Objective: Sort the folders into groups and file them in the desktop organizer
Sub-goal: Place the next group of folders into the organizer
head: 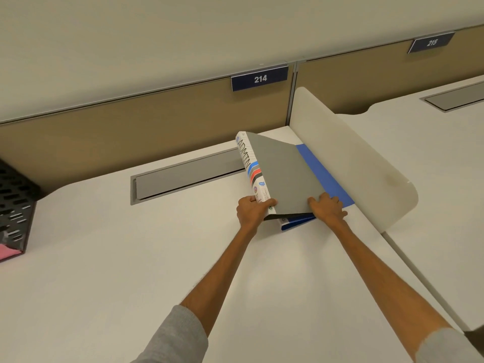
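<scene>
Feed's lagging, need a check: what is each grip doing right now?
Left grip: closed round the grey folder at its spine.
Right grip: on the grey folder's cover; holding or pressing cannot be told.

1. I'm in an open-plan office, at a numbered workstation.
2. Blue plate 214 (259, 79) and plate 215 (431, 42) hang on the tan partition panel (131, 127), one per bay.
3. My white desk (131, 258) has a flush grey cable hatch (188, 176); the neighbouring desk (432, 166) has a second hatch (455, 99).
4. A white divider screen (353, 158) stands between the two desks.
5. Black mesh organizer (15, 205) sits at the desk's left edge; the grey folder (282, 174) has ADMIN on its spine.
</scene>
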Motion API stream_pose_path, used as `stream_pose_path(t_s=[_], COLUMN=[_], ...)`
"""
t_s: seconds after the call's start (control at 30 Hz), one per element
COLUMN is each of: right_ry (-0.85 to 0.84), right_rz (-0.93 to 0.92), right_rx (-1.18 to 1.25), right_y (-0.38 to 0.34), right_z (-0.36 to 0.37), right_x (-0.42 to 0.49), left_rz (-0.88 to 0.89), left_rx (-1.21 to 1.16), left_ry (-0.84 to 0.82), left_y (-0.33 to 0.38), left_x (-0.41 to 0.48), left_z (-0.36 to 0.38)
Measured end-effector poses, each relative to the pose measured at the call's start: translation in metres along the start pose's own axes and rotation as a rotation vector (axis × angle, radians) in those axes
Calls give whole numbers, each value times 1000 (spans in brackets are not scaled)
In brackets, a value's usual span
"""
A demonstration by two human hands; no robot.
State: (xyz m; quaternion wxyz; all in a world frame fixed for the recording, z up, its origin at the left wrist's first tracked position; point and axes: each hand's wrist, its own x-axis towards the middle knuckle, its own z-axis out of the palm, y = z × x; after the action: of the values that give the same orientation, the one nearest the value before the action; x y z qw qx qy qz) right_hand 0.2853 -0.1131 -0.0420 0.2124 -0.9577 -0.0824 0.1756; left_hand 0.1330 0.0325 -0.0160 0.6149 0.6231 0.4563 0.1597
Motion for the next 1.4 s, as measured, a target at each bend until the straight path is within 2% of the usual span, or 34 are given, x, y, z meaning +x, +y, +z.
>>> stream_pose_path(t_s=[0.07,0.2,0.47,0.63,0.87,0.97,1.07,1.3,1.4], right_ry=[-25,-93,-81,-63,-153,-263,-394,-447,-367], right_rz=[-39,-292,-608,-803,-1149,-1167,-1076,-964,-1001], right_rx=[36,209,357,472,500,629,794,629,586], right_y=[-12,-49,-152,-213,-290,-327,-365,-441,-467], right_z=[-3,-11,-22,-25,-40,-42,-41,-3,22], right_x=[-6,-15,-46,-79,-126,-153,-180,-263,-301], left_rz=[46,159,357,442,540,531,522,530,543], left_rx=[-37,-65,-48,-1,127,96,59,36,26], left_ry=[31,57,190,305,429,502,534,605,634], left_y=[6,18,39,43,30,17,4,-44,-57], left_x=[-8,-16,-40,-50,-66,-74,-86,-114,-123], left_z=[-11,-36,-91,-136,-211,-240,-267,-363,-402])
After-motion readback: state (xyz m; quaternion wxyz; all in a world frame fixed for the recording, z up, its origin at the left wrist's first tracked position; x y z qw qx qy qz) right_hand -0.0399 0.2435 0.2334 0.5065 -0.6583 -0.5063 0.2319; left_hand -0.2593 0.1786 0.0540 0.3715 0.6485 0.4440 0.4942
